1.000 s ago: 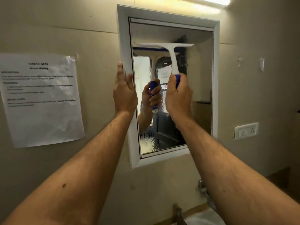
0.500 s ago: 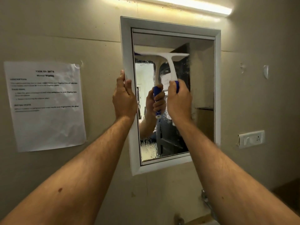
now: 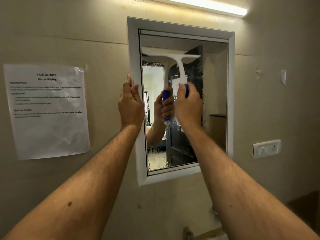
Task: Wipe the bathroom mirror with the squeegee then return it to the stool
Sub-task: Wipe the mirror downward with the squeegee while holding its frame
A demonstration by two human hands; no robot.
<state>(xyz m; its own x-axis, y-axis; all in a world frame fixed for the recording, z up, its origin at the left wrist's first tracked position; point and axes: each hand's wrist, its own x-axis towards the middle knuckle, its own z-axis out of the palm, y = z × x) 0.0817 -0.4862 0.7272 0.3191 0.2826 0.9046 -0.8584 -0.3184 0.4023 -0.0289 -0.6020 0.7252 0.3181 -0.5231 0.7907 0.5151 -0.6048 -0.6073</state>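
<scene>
The bathroom mirror (image 3: 214, 87) hangs on the beige wall in a white frame (image 3: 134, 49). My right hand (image 3: 188, 106) grips the blue handle of a white squeegee (image 3: 180, 66), whose blade lies flat across the upper left part of the glass. My left hand (image 3: 130, 104) holds the frame's left edge, fingers wrapped round it. The lower part of the glass looks wet and streaked. The stool is not in view.
A printed task sheet (image 3: 48, 110) is taped to the wall on the left. A switch plate (image 3: 266, 148) sits right of the mirror, a small white hook (image 3: 283, 77) above it. A tube light (image 3: 204, 5) glows above. A tap (image 3: 188, 234) shows at the bottom edge.
The squeegee blade has slid a little lower on the glass with my right hand. My left hand has stayed on the frame's edge. The view has tilted upward.
</scene>
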